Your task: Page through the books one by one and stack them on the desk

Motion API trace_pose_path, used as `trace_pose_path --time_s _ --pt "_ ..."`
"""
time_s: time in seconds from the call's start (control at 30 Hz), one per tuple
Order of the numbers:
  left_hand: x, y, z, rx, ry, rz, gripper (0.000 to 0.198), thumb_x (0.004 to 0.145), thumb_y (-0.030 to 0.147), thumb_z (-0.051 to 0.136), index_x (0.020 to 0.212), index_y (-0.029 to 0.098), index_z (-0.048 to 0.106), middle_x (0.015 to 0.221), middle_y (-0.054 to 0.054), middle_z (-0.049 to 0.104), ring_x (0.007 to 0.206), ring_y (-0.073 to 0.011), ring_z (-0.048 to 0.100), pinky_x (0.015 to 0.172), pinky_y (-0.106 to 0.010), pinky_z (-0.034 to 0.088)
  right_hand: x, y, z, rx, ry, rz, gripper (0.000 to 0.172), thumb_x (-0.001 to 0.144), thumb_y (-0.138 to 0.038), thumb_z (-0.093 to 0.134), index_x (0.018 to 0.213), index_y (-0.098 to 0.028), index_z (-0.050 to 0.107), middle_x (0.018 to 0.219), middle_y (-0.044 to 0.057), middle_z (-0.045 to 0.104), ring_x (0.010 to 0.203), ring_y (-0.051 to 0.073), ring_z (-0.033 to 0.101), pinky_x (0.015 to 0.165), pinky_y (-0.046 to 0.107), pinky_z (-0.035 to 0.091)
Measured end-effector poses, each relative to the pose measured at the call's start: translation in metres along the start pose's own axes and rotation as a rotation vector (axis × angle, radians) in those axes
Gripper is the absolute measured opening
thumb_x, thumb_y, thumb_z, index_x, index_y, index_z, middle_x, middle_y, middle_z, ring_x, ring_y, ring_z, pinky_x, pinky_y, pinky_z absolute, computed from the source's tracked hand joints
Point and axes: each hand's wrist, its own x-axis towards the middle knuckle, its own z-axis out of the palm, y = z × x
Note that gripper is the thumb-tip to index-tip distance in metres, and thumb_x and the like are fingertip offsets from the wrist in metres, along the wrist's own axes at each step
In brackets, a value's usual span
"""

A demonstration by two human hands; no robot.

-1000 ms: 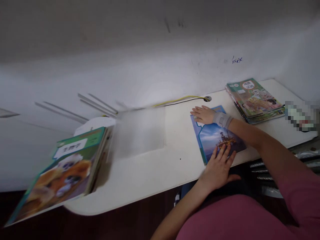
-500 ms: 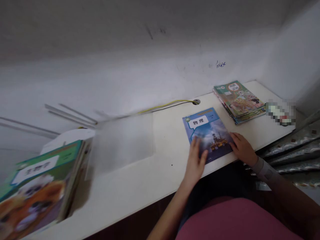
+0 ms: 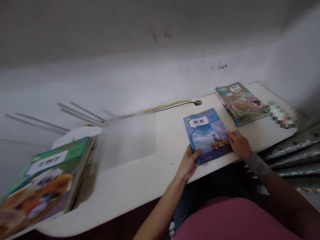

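Observation:
A blue physics textbook (image 3: 208, 136) with an oil rig on its cover lies near the front edge of the white desk. At its lower left corner my left hand (image 3: 188, 163) is closed, thumb on the cover and fingers at the side and underneath. My right hand (image 3: 240, 145) pinches the book's right edge, its fingers curled, with a grey band on the wrist. Just beyond that hand rests a stack of textbooks (image 3: 241, 100), the top one green with a picture of children.
On the left stands another book stack (image 3: 47, 180), a biology textbook on top. A clear plastic sheet (image 3: 127, 140) lies on the desk (image 3: 140, 186). A yellow cable (image 3: 170, 103) runs along the wall into a hole. A pixelated object (image 3: 282, 115) sits at the right end.
My left hand has slid from the cover down to the book's lower left corner and gripped it. My right hand has closed more tightly on the right edge. The view has shifted slightly.

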Motion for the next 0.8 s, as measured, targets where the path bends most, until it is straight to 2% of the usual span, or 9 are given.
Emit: trace_pose_path --time_s 0.1,0.2,0.3,0.37,0.43,0.5,0.6,0.7,0.8 --pt "-0.003 -0.010 0.009 0.004 0.085 0.108 0.050 0.065 0.013 0.068 0.111 0.019 0.049 0.092 -0.001 0.067 0.073 -0.0136 0.065 0.066 -0.027 0.057 -0.001 0.001 0.001 0.162 0.048 0.023 0.036 0.092 -0.025 0.034 0.115 -0.014 0.060 0.101 0.015 0.062 0.094 0.028 0.061 0.085 0.042 0.049" --pt "-0.006 -0.010 0.012 -0.011 0.078 0.179 0.055 0.065 0.014 0.068 0.116 0.020 0.049 0.095 0.000 0.066 0.073 -0.0128 0.065 0.067 -0.026 0.057 -0.005 0.004 -0.005 0.475 0.072 0.118 0.040 0.089 -0.035 0.045 0.123 -0.016 0.053 0.106 0.014 0.064 0.099 0.027 0.061 0.089 0.044 0.049" --pt "-0.003 -0.002 0.019 -0.032 0.040 0.215 0.057 0.065 0.016 0.069 0.118 0.021 0.049 0.096 -0.001 0.066 0.070 -0.0120 0.064 0.064 -0.025 0.056 -0.010 0.010 -0.023 0.892 -0.062 0.273 0.045 0.084 -0.047 0.054 0.119 -0.019 0.055 0.090 0.007 0.067 0.073 0.021 0.065 0.065 0.035 0.054" --pt "0.008 0.005 0.032 -0.033 -0.005 0.226 0.056 0.065 0.016 0.069 0.117 0.021 0.050 0.094 -0.001 0.066 0.067 -0.0117 0.063 0.061 -0.025 0.056 -0.008 0.019 -0.040 1.137 -0.129 0.366 0.044 0.080 -0.052 0.058 0.109 -0.019 0.058 0.077 0.002 0.064 0.052 0.013 0.059 0.044 0.026 0.046" --pt "0.029 0.010 0.053 -0.023 -0.067 0.230 0.054 0.065 0.016 0.068 0.115 0.022 0.049 0.090 0.001 0.065 0.062 -0.0112 0.061 0.057 -0.026 0.056 0.001 0.035 -0.056 1.254 -0.055 0.446 0.040 0.075 -0.052 0.063 0.097 -0.020 0.059 0.068 -0.003 0.058 0.039 0.007 0.048 0.034 0.020 0.032" --pt "0.058 0.013 0.081 -0.010 -0.137 0.236 0.051 0.065 0.014 0.067 0.112 0.021 0.049 0.086 0.002 0.064 0.059 -0.0109 0.060 0.057 -0.028 0.056 0.017 0.057 -0.069 1.262 0.101 0.491 0.033 0.070 -0.048 0.069 0.084 -0.020 0.058 0.062 -0.006 0.051 0.035 0.004 0.038 0.031 0.020 0.024" --pt "0.108 0.015 0.129 0.016 -0.209 0.241 0.048 0.064 0.012 0.064 0.109 0.020 0.048 0.088 0.001 0.065 0.065 -0.0123 0.062 0.064 -0.031 0.058 0.047 0.098 -0.079 1.177 0.244 0.533 0.024 0.072 -0.043 0.064 0.074 -0.022 0.053 0.057 -0.006 0.046 0.037 0.006 0.036 0.034 0.021 0.025" --pt "0.152 0.015 0.171 0.104 -0.217 0.262 0.048 0.066 0.013 0.062 0.111 0.018 0.047 0.095 -0.003 0.066 0.078 -0.0147 0.065 0.073 -0.032 0.057 0.076 0.136 -0.081 0.940 0.305 0.609 0.023 0.081 -0.041 0.049 0.067 -0.023 0.047 0.047 -0.005 0.041 0.038 0.011 0.038 0.036 0.024 0.030" --pt "0.180 0.014 0.191 0.187 -0.246 0.270 0.046 0.069 0.018 0.066 0.112 0.017 0.050 0.096 -0.006 0.067 0.081 -0.0169 0.065 0.074 -0.033 0.056 0.098 0.164 -0.077 0.804 0.291 0.640 0.025 0.083 -0.039 0.043 0.064 -0.023 0.047 0.039 -0.005 0.038 0.036 0.012 0.038 0.037 0.025 0.031"
